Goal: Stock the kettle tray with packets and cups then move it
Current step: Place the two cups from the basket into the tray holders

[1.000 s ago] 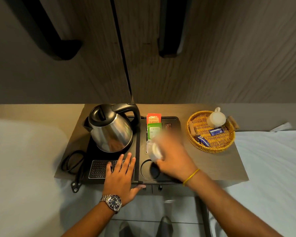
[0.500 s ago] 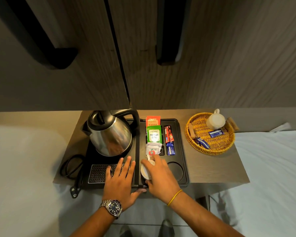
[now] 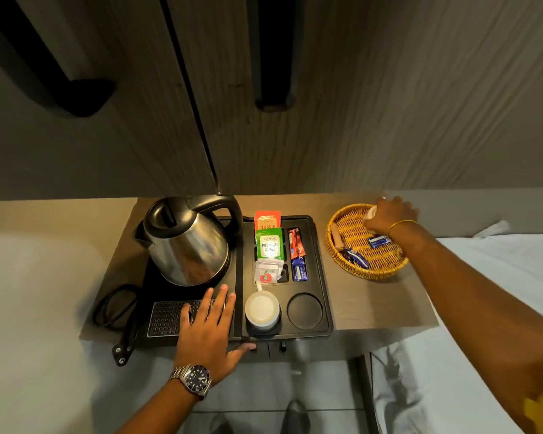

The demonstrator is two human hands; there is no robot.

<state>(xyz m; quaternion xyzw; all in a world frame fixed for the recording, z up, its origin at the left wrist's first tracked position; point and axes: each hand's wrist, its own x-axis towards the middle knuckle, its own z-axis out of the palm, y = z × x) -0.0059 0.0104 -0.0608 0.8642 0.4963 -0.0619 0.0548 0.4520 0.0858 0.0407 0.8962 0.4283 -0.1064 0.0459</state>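
The black kettle tray (image 3: 325,270) lies on a small table with a steel kettle (image 3: 187,241) on its left half. Orange, green and white packets (image 3: 269,244) and red and blue sachets (image 3: 297,255) fill its slots. A white cup (image 3: 262,310) stands in the left round recess; the right recess (image 3: 304,311) is bare. My left hand (image 3: 207,330) rests flat on the tray's front edge, fingers spread. My right hand (image 3: 387,214) is over the back of the wicker basket (image 3: 351,267), fingers closed around a second white cup (image 3: 370,213), mostly hidden.
Blue sachets (image 3: 378,241) and a brown stick lie in the basket. The kettle's black cord (image 3: 116,305) loops off the table's left side. White bedding (image 3: 483,292) flanks the table. A wood-panel wall with dark handles rises behind.
My right hand set the first cup into the left recess, let go, and moved right to the basket, where it now closes on the other cup. The left hand stayed put.
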